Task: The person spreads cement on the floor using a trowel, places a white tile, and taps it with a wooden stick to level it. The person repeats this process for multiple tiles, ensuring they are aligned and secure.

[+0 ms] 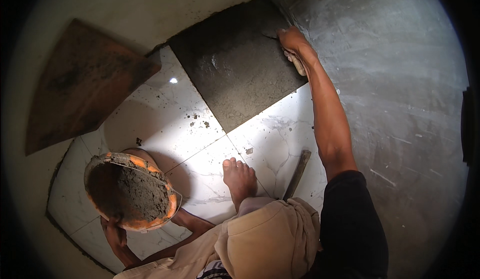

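In the head view, the right grip point(295, 44) is clamped around the pale handle of a trowel point(300, 68), above the right edge of a dark mortar bed point(225, 74). The blade is mostly hidden by the hand, so I cannot tell how flat it lies. The bed spreads to the left of this grip, bordered by white tiles point(285, 129); its part nearest the person looks rougher. The left grip point(115, 231) is closed on the near rim of an orange bucket point(171, 204), and wet mortar point(145, 194) lies inside, just beyond the fingers.

I judge that the step in hand is the spreading and levelling of the bed. The next move seems to call for a flat, light pass of the blade leftward from the right grip, over the rough part, with the bucket steady in the left grip.

Beyond the left grip, a brown slab point(90, 79) leans by the pale wall point(115, 4). Close to the right grip, on its right side, the grey wall point(410, 89) limits the swing of the elbow. Nearer to the person than this grip are a bare foot point(240, 179) and a dark bar point(297, 174), partly covered by the knee point(265, 234). Loose crumbs point(206, 124) lie between the two grips and could be dragged into the bed.
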Tool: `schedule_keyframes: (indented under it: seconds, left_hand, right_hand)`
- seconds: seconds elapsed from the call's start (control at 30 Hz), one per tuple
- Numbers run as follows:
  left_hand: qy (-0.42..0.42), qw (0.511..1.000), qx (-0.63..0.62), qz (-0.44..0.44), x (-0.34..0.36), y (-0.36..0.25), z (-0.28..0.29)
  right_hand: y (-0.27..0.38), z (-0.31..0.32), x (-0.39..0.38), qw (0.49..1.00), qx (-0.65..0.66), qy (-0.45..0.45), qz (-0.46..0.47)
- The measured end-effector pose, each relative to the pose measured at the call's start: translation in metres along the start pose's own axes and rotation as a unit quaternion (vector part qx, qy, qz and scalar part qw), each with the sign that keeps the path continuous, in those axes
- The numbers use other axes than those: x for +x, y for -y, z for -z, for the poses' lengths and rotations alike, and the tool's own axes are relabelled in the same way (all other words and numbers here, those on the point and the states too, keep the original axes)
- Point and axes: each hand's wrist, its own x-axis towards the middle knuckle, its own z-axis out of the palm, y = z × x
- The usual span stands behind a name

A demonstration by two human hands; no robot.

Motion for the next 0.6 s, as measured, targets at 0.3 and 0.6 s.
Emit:
schedule_keyframes:
  seconds: [0.3, 0.6]
  left_hand:
    - [0.013, 1.0, -0.014, 0.003, 0.0, 0.003, 0.008]
    - [-0.01, 1.0, 0.004, 0.012, -0.002, -0.003, -0.001]
  right_hand:
    - [-0.034, 0.001, -0.071, 0.986, 0.158, -0.013, -0.058]
    - [-0.006, -0.04, -0.07, 0.996, -0.021, -0.088, 0.024]
